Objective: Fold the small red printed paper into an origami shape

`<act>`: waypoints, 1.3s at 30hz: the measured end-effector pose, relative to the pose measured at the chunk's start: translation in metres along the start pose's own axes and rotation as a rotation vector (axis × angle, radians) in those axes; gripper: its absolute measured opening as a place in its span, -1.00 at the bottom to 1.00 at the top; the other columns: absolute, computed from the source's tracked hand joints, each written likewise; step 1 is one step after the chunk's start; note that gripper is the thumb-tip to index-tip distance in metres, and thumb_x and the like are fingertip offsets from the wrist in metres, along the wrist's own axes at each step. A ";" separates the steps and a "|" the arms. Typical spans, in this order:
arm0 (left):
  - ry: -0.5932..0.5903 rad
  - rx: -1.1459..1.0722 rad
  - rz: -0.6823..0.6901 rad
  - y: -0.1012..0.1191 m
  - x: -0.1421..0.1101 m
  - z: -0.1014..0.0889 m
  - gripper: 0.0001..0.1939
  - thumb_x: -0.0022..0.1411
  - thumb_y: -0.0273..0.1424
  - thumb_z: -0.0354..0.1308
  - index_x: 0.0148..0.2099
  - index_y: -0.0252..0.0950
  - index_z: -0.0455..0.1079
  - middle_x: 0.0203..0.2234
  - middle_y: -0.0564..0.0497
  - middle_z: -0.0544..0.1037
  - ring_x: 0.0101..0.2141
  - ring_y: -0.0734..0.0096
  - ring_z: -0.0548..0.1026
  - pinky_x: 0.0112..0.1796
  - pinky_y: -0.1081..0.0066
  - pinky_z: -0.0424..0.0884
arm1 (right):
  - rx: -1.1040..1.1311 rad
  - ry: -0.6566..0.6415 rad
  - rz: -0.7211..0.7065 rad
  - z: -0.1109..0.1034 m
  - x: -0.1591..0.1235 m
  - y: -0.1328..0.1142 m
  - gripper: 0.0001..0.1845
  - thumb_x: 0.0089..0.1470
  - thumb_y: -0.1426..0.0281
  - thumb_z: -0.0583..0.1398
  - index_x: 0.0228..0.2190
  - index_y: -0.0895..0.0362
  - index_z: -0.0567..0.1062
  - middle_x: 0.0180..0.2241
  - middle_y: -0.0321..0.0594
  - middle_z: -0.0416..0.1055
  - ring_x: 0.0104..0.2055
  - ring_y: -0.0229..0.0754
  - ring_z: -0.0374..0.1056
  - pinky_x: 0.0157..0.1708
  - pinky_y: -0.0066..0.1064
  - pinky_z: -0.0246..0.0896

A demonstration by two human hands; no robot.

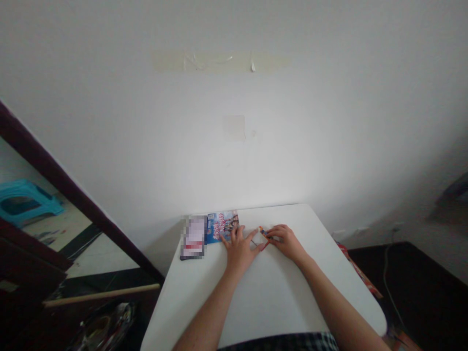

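Observation:
My left hand (239, 247) lies on the white table with its fingers spread. Two or so of its fingertips rest at the edge of a blue printed leaflet (215, 233), while the thumb and index finger reach toward a small piece of folded paper (263, 231) with orange, blue and red print. My right hand (287, 240) has its fingers pinched together on that paper's right side, hiding part of it. Left of the leaflet, and touching or overlapping it, lies a phone-like flat object (193, 239) with a blurred-out face.
The white table (274, 302) stands against a pale wall (310, 122) with old tape marks. To the left are a dark-framed mirror or opening (91, 209) showing a blue plastic stool (31, 200), a wooden stick (102, 295) and a black bag (106, 326). A cable (387, 278) hangs at right.

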State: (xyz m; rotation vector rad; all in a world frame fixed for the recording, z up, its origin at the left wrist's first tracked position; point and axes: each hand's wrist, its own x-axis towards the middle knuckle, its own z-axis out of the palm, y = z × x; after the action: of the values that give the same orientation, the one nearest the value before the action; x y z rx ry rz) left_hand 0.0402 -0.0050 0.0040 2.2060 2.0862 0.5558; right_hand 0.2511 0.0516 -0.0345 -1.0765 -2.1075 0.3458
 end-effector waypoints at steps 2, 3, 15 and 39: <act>-0.003 0.001 0.001 0.000 0.000 0.000 -0.41 0.16 0.19 0.05 0.22 0.30 0.28 0.27 -0.02 0.27 0.27 -0.11 0.09 0.17 -0.48 -0.23 | -0.001 0.000 -0.009 0.000 0.000 0.000 -0.84 0.10 0.26 0.30 -0.23 -0.06 0.64 -0.17 -0.20 0.60 -0.07 -0.07 0.44 0.01 -0.16 0.31; -0.006 0.001 0.001 0.000 0.000 0.000 -0.40 0.15 0.20 0.05 0.22 0.29 0.29 0.27 -0.03 0.27 0.28 -0.11 0.09 0.17 -0.48 -0.24 | -0.003 0.003 -0.012 0.000 0.000 0.000 -0.84 0.10 0.27 0.30 -0.23 -0.06 0.64 -0.17 -0.20 0.60 -0.07 -0.07 0.44 0.01 -0.16 0.31; -0.012 0.001 0.065 -0.003 0.005 0.009 -0.46 0.16 0.19 0.04 0.19 0.37 0.29 0.32 0.02 0.21 0.32 -0.21 0.00 0.15 -0.53 -0.28 | -0.009 0.002 0.003 -0.001 -0.001 -0.004 -0.84 0.10 0.31 0.29 -0.24 -0.05 0.65 -0.16 -0.21 0.59 -0.06 -0.08 0.42 0.02 -0.18 0.29; -0.073 0.006 0.049 0.002 0.005 0.003 -0.39 0.12 0.19 0.09 0.21 0.28 0.30 0.40 0.05 0.07 0.37 -0.22 -0.12 0.16 -0.52 -0.30 | -0.239 0.064 0.191 0.001 -0.006 -0.013 -0.82 0.10 0.24 0.28 -0.22 -0.21 0.65 0.00 -0.19 0.45 0.15 0.10 0.18 0.12 0.06 0.17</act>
State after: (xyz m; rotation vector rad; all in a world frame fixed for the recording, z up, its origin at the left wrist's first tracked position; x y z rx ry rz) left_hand 0.0431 0.0003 0.0029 2.2506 2.0060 0.4653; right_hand 0.2446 0.0386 -0.0314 -1.4143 -2.0306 0.1493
